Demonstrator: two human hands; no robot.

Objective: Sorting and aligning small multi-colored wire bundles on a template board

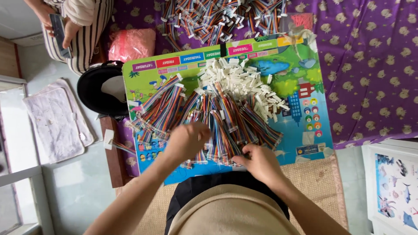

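A colourful picture board (296, 130) lies across my lap and carries rows of rainbow ribbon cables (226, 117). Behind the cables sits a heap of small white plastic connectors (244, 78). My left hand (186, 140) rests fingers-down on the cable bundles left of centre. My right hand (257, 162) pinches the near ends of the cables at the board's front edge. A smaller bunch of cables (159, 106) fans out toward the board's left side.
More ribbon cables (217, 19) are piled on the purple patterned cloth (370, 65) beyond the board. A pink bag (132, 43) and a black round object (101, 89) lie at the left. Another person (72, 26) sits at top left holding a phone. A woven mat (318, 178) lies under me.
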